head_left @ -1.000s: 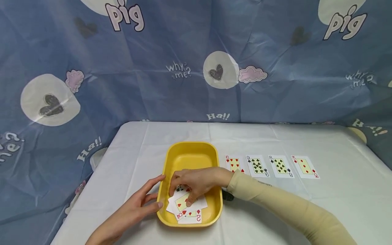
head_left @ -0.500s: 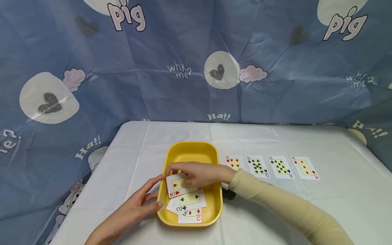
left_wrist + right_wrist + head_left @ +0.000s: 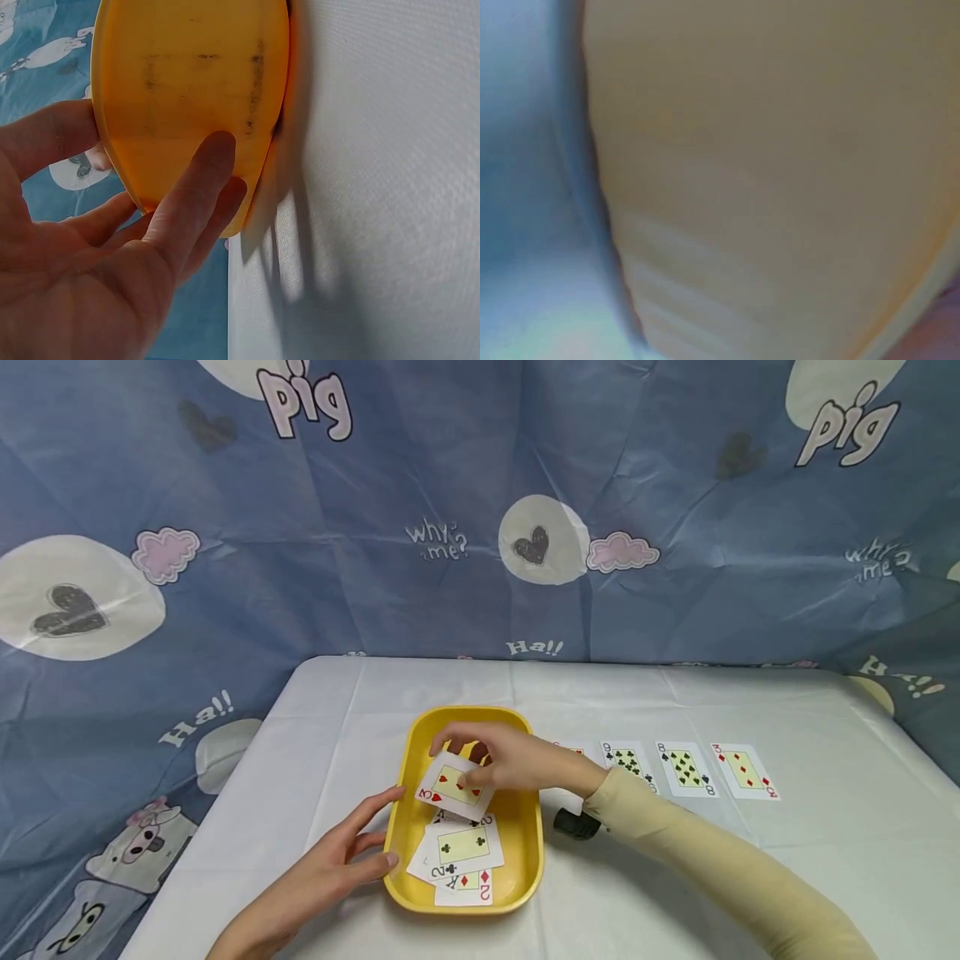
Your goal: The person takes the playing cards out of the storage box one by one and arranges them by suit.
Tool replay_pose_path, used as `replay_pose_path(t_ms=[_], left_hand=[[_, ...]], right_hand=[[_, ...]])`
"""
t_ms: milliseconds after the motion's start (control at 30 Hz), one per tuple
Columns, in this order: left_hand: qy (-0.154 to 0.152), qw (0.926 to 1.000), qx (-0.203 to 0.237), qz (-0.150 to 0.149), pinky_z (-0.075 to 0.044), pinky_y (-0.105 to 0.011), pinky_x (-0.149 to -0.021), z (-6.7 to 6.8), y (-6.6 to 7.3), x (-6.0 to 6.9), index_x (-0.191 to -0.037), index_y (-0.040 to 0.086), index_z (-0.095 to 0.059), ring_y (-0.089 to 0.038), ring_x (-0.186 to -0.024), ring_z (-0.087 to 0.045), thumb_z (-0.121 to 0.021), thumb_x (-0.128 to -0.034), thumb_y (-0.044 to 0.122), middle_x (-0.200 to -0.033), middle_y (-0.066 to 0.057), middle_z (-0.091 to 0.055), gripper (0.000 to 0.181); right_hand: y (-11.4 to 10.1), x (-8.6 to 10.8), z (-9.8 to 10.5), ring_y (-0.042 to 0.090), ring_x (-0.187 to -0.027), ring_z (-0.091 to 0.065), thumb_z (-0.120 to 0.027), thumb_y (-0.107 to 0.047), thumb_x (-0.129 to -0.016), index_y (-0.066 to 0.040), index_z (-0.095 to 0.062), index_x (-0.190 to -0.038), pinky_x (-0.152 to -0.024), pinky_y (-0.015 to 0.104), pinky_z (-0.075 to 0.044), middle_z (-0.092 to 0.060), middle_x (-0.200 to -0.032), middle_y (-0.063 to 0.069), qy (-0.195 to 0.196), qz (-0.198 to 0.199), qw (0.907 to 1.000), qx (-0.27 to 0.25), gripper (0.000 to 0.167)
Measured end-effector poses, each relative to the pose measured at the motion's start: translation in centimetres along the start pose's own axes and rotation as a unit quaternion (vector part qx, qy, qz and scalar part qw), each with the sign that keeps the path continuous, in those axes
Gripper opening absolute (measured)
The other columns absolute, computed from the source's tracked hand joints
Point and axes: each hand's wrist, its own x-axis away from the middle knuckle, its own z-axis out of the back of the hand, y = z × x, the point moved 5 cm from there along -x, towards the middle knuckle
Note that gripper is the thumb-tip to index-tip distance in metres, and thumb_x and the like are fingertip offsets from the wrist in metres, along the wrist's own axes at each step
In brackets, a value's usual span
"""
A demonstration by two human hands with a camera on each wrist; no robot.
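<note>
In the head view my right hand (image 3: 510,758) pinches a three of hearts card (image 3: 454,786) between thumb and fingers, tilted over the yellow tray (image 3: 534,860). Below it in the tray lie a two of clubs (image 3: 462,845), a two of diamonds (image 3: 465,893) and partly covered cards. My left hand (image 3: 330,872) touches the tray's left side with its fingers spread. The left wrist view shows the fingers of the left hand (image 3: 135,232) against the outside of the tray (image 3: 195,82). Blurred cloth fills the right wrist view, with no fingers in sight.
Right of the tray, a row of face-up cards includes a nine of clubs (image 3: 628,762), an eight of spades (image 3: 686,769) and a three of diamonds (image 3: 746,771). A card at its left end is partly hidden by my right arm. A small black object (image 3: 576,824) lies beside the tray.
My right hand has moved up and rightward with the three of hearts, lifting it off the other cards and uncovering the two of clubs. My left hand has stayed at the tray.
</note>
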Motion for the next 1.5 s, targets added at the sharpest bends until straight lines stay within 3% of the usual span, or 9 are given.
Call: replay_pose_path(t_ms=[67,300,533,767,1100,1267,1500], left_hand=[[0.004,1.0000,-0.003,0.001,-0.046,-0.051,-0.097,-0.2,-0.1,0.1,-0.153,0.028,-0.030,-0.031,-0.129,-0.049,-0.068,-0.0935,0.023,-0.158,-0.016,-0.024,0.070],[0.017,0.9998,-0.009,0.005,-0.046,-0.051,-0.097,-0.7,-0.3,0.6,-0.153,0.029,-0.032,-0.032,-0.129,-0.049,-0.069,-0.0923,0.025,-0.159,-0.014,-0.022,0.071],[0.006,0.9999,-0.003,-0.009,-0.047,-0.049,-0.097,-1.1,-0.5,1.2,-0.154,0.028,-0.030,-0.031,-0.129,-0.049,-0.067,-0.0941,0.025,-0.158,-0.015,-0.024,0.070],[-0.014,0.9995,0.008,-0.027,-0.048,-0.045,-0.096,-1.2,-0.7,1.2,-0.155,0.027,-0.025,-0.029,-0.127,-0.051,-0.064,-0.0963,0.022,-0.152,-0.020,-0.035,0.071],[-0.009,0.9997,-0.003,-0.023,-0.047,-0.047,-0.096,-1.0,-0.6,1.2,-0.155,0.026,-0.025,-0.028,-0.124,-0.053,-0.065,-0.0961,0.024,-0.147,-0.021,-0.042,0.071],[-0.010,0.9998,-0.005,-0.015,-0.048,-0.045,-0.095,-0.7,-0.5,0.8,-0.156,0.026,-0.025,-0.027,-0.122,-0.055,-0.065,-0.0956,0.024,-0.146,-0.020,-0.045,0.072],[-0.015,0.9998,-0.006,-0.013,-0.047,-0.048,-0.096,-0.4,-0.4,0.5,-0.156,0.026,-0.023,-0.027,-0.118,-0.057,-0.065,-0.0955,0.024,-0.140,-0.019,-0.050,0.074]], right_hand=[[0.1,0.5,0.4,0.017,-0.082,-0.062,-0.072,0.000,-0.087,-0.025,-0.059,-0.119,-0.074,0.032,-0.055,-0.060,-0.109,-0.005,0.026,-0.001,0.9996,-0.007,0.043],[0.0,2.3,1.2,0.012,-0.085,-0.062,-0.079,-0.010,-0.085,-0.024,-0.061,-0.111,-0.080,0.032,-0.053,-0.065,-0.096,-0.006,0.088,0.010,0.9961,-0.004,0.034],[0.1,4.2,1.8,0.020,-0.082,-0.062,-0.076,-0.007,-0.087,-0.015,-0.056,-0.119,-0.076,0.039,-0.055,-0.062,-0.105,0.003,0.125,0.013,0.9895,-0.071,0.038],[0.9,5.9,2.3,0.025,-0.086,-0.064,-0.069,-0.002,-0.091,-0.017,-0.059,-0.132,-0.066,0.041,-0.056,-0.060,-0.122,0.003,0.151,-0.012,0.9834,-0.099,0.045],[2.0,10.0,4.8,0.032,-0.090,-0.066,-0.067,-0.005,-0.093,-0.016,-0.055,-0.131,-0.070,0.043,-0.057,-0.058,-0.120,0.015,0.228,-0.031,0.9589,-0.166,0.042],[2.7,12.4,5.7,0.032,-0.090,-0.066,-0.067,-0.004,-0.093,-0.012,-0.052,-0.132,-0.071,0.043,-0.057,-0.055,-0.122,0.019,0.237,-0.046,0.9546,-0.174,0.042],[3.9,15.3,5.5,0.029,-0.082,-0.064,-0.069,-0.006,-0.092,-0.011,-0.054,-0.130,-0.071,0.044,-0.057,-0.061,-0.116,0.017,0.211,-0.107,0.9588,-0.158,0.041]])
